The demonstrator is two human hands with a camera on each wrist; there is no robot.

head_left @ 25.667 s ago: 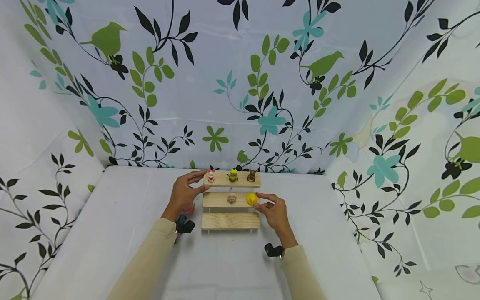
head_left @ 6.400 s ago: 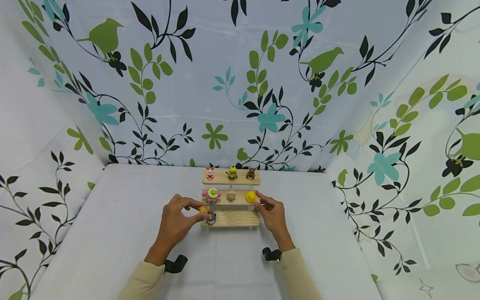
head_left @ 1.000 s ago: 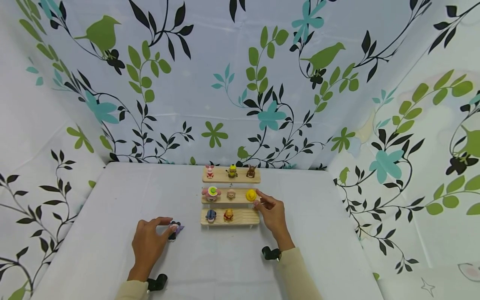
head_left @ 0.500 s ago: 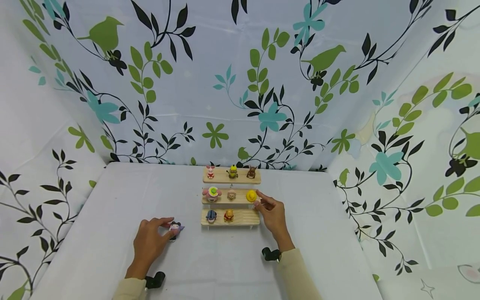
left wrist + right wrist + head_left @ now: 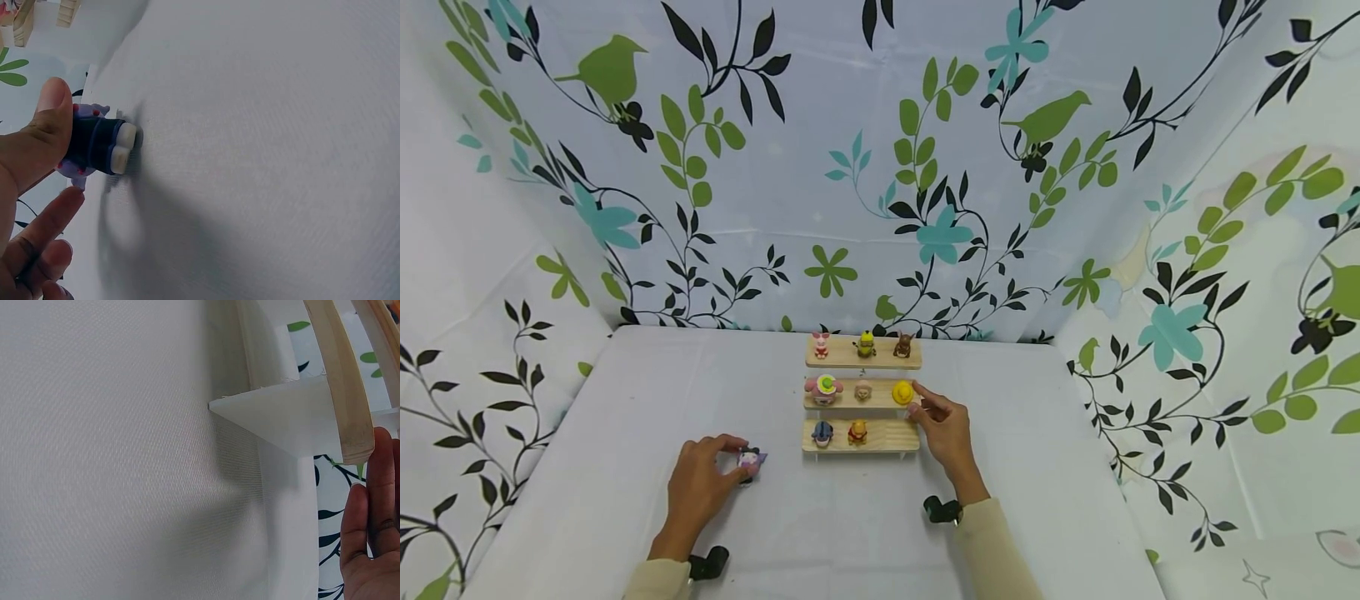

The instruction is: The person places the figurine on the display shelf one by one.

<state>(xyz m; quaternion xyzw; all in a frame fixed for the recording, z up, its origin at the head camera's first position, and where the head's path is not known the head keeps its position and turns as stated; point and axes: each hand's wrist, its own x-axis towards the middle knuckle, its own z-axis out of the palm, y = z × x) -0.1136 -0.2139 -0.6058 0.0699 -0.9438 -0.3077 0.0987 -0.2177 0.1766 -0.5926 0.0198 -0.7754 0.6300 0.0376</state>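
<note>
In the head view my left hand [image 5: 698,483] pinches a small purple, pink and dark toy figurine [image 5: 749,463] low over the table, left of the shelves. The left wrist view shows the thumb against this figurine [image 5: 97,140], its white feet toward the cloth; whether they touch is unclear. My right hand [image 5: 949,427] holds the right end of the middle wooden shelf [image 5: 882,397], beside a yellow-hatted figurine [image 5: 903,392]. A pink figurine [image 5: 824,388] and a beige one [image 5: 862,390] share that shelf. On the front shelf [image 5: 891,437] stand a blue figurine [image 5: 822,432] and an orange-red one [image 5: 857,431].
The back shelf [image 5: 842,360] carries a pink-white figurine [image 5: 821,345], a yellow-green one [image 5: 866,344] and a brown one [image 5: 903,345]. All three shelves stand in tiers on a white-covered table [image 5: 842,533]. A patterned cloth [image 5: 760,192] hangs behind.
Over the longer span, pink, blue and orange-red figurines came onto the shelves. During the last second the left hand turned its figurine slightly in place; the right hand has stayed still.
</note>
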